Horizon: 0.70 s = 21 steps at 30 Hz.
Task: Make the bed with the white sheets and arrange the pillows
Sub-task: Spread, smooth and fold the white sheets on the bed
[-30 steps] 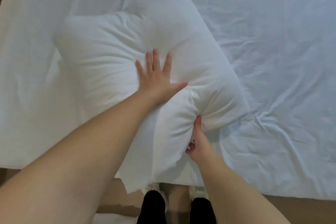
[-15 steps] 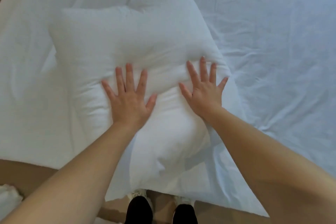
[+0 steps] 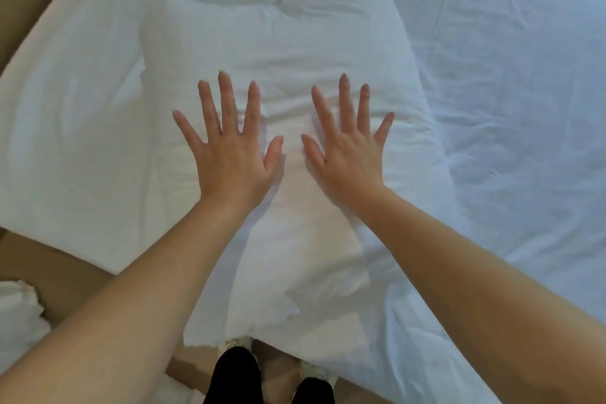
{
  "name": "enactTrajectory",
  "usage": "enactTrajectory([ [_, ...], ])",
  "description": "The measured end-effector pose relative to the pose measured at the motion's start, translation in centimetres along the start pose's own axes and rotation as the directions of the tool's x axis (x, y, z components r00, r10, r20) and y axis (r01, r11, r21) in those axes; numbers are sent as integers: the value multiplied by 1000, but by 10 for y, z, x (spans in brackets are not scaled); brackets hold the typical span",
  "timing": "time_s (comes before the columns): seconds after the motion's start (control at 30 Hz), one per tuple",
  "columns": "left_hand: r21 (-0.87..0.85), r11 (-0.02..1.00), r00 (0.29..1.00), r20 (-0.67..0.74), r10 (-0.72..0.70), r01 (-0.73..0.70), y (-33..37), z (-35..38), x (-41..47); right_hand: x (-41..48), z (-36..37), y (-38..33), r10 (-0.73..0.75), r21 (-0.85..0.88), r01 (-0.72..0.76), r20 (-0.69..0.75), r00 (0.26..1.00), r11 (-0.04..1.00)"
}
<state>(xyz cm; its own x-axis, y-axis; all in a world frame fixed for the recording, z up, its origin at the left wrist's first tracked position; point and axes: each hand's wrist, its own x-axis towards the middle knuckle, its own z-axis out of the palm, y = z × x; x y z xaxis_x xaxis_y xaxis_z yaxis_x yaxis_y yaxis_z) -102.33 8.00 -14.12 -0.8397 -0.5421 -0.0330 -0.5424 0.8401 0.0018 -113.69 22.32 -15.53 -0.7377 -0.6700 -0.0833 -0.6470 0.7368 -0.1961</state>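
Observation:
A white pillow (image 3: 282, 43) lies on the bed near its corner, its near end hanging over the mattress edge toward my feet. My left hand (image 3: 229, 147) lies flat on the pillow's middle with fingers spread and straight. Beside it, a thumb's width apart, my right hand (image 3: 347, 151) presses the pillow the same way, palm down. The white sheet (image 3: 508, 92) covers the mattress, wrinkled to the right of the pillow.
The mattress corner (image 3: 82, 207) sits at the lower left with brown floor (image 3: 39, 256) beyond it. A bundle of white cloth (image 3: 16, 321) lies on the floor at the left edge. My legs and shoes (image 3: 272, 371) stand at the bed's edge.
My right hand let go of the pillow's near edge and came up flat onto its top. Both hands slid closer together on the pillow's middle.

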Motion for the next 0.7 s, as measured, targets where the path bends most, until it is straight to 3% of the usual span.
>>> enactTrajectory([
  [0.1,56,993,983,150,-107,100,-18,42,-9,-7,36,22,60,-113,-48,105,993,992],
  [0.17,66,957,931,221,-291,284,-41,51,-10,-4,36,49,201,-137,-185,114,973,973],
  [0.23,46,929,897,246,-367,368,-50,39,0,5,21,67,359,-104,-347,126,925,932],
  [0.3,17,957,942,174,-288,290,-41,17,22,22,2,65,385,-61,-381,96,918,923],
  [0.37,-42,993,993,56,-105,107,-14,-5,57,50,-15,42,235,-9,-234,26,972,972],
  [0.43,-78,993,996,-19,88,-89,15,-16,95,80,-21,14,42,31,-43,24,999,999],
  [0.5,-39,989,989,35,144,-142,19,-5,120,102,-11,2,-28,17,26,100,995,1000],
  [0.6,59,997,992,121,-48,41,-20,44,116,115,11,41,186,-66,-177,164,969,982],
  [0.7,-62,963,958,142,-250,261,-50,71,89,105,21,95,475,35,-498,247,844,867],
])
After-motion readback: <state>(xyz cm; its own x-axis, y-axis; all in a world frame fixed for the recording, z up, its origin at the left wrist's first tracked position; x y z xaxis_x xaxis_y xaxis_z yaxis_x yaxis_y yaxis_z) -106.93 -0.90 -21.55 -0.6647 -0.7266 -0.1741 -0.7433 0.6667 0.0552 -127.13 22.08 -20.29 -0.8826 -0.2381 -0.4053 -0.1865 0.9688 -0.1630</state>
